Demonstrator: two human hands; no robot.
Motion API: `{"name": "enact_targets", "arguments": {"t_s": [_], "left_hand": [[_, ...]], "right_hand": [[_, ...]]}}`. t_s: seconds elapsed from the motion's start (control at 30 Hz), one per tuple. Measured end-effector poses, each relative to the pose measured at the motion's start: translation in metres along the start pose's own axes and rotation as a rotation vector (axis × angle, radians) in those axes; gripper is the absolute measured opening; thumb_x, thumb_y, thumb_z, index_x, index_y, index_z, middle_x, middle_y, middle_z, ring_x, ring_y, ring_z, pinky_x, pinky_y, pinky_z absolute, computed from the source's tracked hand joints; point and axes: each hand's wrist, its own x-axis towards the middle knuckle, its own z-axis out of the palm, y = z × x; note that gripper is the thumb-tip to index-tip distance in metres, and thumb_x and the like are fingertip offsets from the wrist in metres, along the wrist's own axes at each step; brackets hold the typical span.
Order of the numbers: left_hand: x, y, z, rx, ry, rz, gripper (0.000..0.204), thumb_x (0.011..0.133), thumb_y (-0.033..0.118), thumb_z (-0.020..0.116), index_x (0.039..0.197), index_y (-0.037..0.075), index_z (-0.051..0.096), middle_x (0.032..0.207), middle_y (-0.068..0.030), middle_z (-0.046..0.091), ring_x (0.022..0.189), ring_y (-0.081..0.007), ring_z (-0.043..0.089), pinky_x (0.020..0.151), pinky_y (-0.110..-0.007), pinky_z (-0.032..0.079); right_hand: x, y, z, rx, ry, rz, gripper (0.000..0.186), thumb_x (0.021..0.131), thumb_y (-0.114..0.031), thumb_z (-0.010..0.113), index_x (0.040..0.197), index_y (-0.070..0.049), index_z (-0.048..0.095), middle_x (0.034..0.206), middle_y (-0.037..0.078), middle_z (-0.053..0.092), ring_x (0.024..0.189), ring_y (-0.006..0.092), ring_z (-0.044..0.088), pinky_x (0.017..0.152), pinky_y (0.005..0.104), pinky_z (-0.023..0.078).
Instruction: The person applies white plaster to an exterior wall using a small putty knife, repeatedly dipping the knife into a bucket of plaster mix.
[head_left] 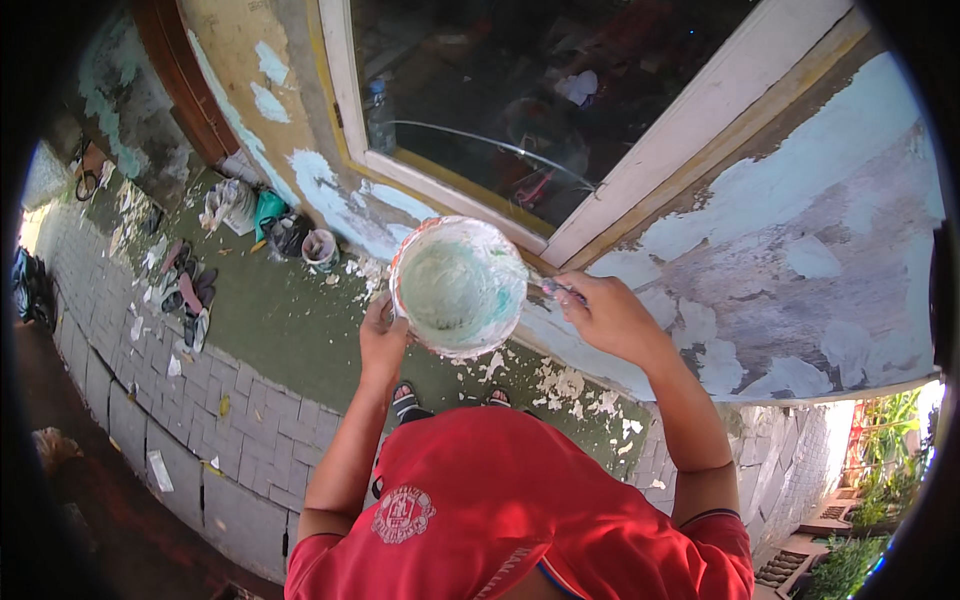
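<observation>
My left hand (383, 338) grips the rim of a round bucket (459, 286) smeared inside with pale green-white putty, holding it up in front of me. My right hand (600, 315) is closed around the handle of a thin tool (556, 289), likely a scraper, at the bucket's right edge; its blade is hidden. Both hands are raised before a wall (800, 260) with patchy, peeling white putty under a window frame (640, 170). My red shirt (520, 510) fills the lower view.
Flakes of scraped paint (570, 385) litter the green ledge by my sandalled feet (405, 400). A small bucket (320, 247), bags and several sandals (190, 290) lie to the left. Grey paving blocks (200, 420) run below the ledge. Dark window glass (520, 90) is above.
</observation>
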Motion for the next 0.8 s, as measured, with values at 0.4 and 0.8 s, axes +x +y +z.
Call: {"name": "enact_targets", "arguments": {"t_s": [0.4, 0.8], "left_hand": [[-0.021, 0.018, 0.019, -0.058, -0.022, 0.153, 0.054, 0.091, -0.006, 0.052, 0.143, -0.013, 0.038, 0.141, -0.0211, 0.052, 0.119, -0.0215, 0.059, 0.101, -0.032, 0.047], [-0.032, 0.000, 0.028, 0.080, -0.025, 0.190, 0.056, 0.091, -0.005, 0.052, 0.145, -0.011, 0.038, 0.140, -0.0214, 0.053, 0.122, -0.0241, 0.059, 0.100, -0.032, 0.049]], "right_hand": [[0.077, 0.057, 0.151, -0.589, 0.005, -0.137, 0.023, 0.086, -0.009, 0.056, 0.105, -0.001, 0.066, 0.083, 0.017, 0.070, 0.072, 0.0307, 0.071, 0.064, 0.0442, 0.056], [0.059, 0.046, 0.181, -0.239, -0.293, 0.192, 0.023, 0.085, -0.012, 0.056, 0.089, 0.001, 0.075, 0.092, 0.026, 0.071, 0.090, 0.0404, 0.071, 0.082, 0.0473, 0.056]]}}
